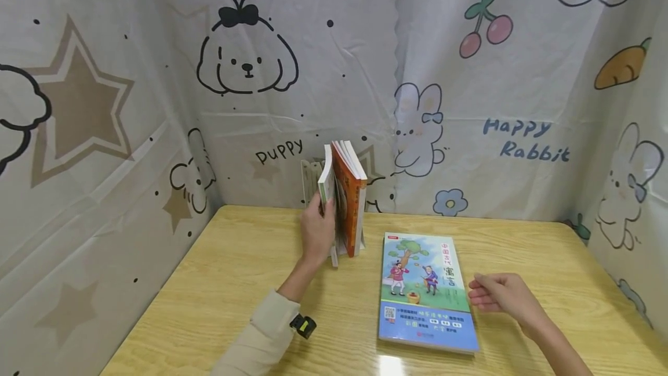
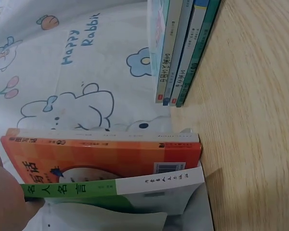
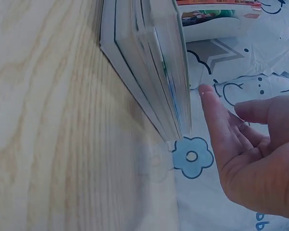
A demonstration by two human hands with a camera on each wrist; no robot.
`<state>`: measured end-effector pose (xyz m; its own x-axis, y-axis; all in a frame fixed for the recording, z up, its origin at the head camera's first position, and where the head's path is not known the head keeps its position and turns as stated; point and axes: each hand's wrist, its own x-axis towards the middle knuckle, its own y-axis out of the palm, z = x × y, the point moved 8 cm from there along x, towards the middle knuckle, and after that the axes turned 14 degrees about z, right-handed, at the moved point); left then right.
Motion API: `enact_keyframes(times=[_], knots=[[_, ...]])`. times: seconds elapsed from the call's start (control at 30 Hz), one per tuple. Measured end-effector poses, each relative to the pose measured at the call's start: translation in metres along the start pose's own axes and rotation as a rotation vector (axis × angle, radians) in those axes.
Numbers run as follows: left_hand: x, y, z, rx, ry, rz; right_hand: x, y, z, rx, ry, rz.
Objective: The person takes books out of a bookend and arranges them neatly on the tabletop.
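My left hand grips a thin book with a green and white spine, fingers near its upper part. That book stands upright, leaning slightly, beside a thicker orange book that is also upright. A pale bookend with a curved edge is next to them, partly hidden. Lying flat to the right is a stack of several books, topped by a picture-covered book with a blue lower band. Just right of this stack, my right hand hovers with relaxed fingers and nothing in them.
The wooden table reaches back to a printed cloth that hangs behind and along both sides. On my left sleeve is a small black strap device. The upright books stand close to the back cloth.
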<state>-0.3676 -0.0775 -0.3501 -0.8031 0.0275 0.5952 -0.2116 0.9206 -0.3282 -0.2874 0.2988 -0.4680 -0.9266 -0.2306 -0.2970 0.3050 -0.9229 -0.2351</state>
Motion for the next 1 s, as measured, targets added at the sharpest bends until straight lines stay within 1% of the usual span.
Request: enact_keyframes(times=[0.23,0.43,0.63,0.8,1.0], knots=[[-0.006,-0.008,-0.006,-0.02,0.019,-0.02,0.001,0.007,0.014,0.015,-0.067,0.036],[-0.009,-0.015,-0.016,-0.027,0.035,-0.032,0.001,0.008,0.026,-0.002,-0.117,0.035],[-0.012,-0.025,-0.031,-0.017,0.069,-0.063,0.001,0.01,0.029,0.009,-0.139,0.055],[-0.014,-0.035,-0.048,0.008,0.108,-0.095,0.001,0.012,0.031,0.011,-0.164,0.082],[-0.018,-0.05,-0.068,-0.029,0.153,-0.138,0.003,0.012,0.038,-0.011,-0.202,0.093]])
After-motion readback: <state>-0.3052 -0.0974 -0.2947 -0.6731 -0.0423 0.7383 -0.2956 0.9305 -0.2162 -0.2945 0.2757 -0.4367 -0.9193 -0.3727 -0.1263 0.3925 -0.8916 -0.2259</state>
